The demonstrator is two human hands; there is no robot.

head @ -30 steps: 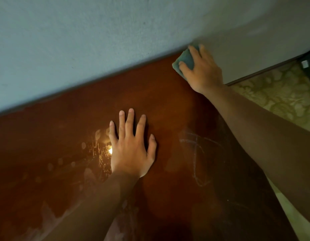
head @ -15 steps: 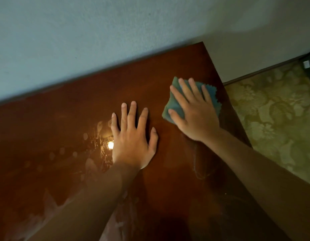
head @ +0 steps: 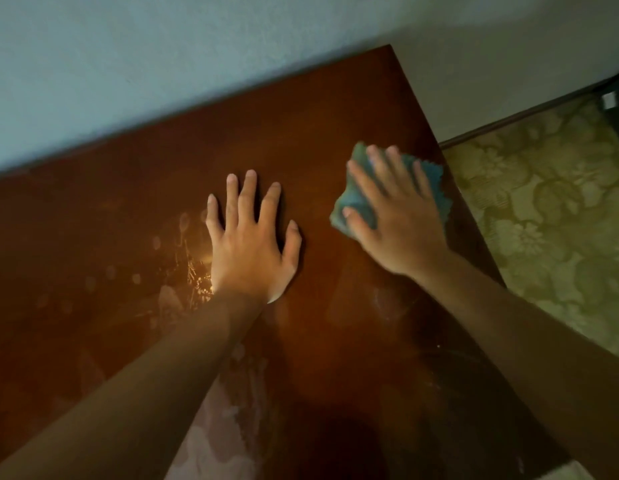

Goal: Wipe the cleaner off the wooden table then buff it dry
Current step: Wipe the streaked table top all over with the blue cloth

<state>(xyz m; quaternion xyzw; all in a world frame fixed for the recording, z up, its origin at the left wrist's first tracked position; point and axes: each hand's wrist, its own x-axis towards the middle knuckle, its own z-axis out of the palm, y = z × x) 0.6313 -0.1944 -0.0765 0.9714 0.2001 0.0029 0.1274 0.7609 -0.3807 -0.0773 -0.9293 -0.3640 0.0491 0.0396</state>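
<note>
I am in the wiping step, not yet the buffing one, as I judge from the marks on the wood. My right hand (head: 401, 223) lies on a folded teal microfibre cloth with a zigzag edge (head: 353, 199), fingers stretched over it and the thumb at its near side, so this grip presses the cloth flat on the dark reddish-brown wooden desk (head: 301, 116) rather than squeezing it; the hand is a little blurred, so I cannot tell more about the thumb. The cloth sits near the right edge of the desk, not far from the back right corner, and it touches the wood. My left hand (head: 249, 240) rests flat beside it, fingers spread and straight, holding nothing; this grip is released and only supports me. Left of this hand I see pale drops and streaks of cleaner (head: 183, 271) shining under a light reflection, and more whitish smears (head: 218, 434) lie near the front edge under my left forearm. The wood around the cloth looks more even. So I think the right part is mostly wiped and the left and front parts are not. The next move calls for bringing the cloth leftward across the desk with steady pressure, and for lifting my left hand away, because it covers wet wood. A pale wall (head: 162, 64) borders the desk behind, and a yellowish floral carpet (head: 543, 220) lies at the right.
</note>
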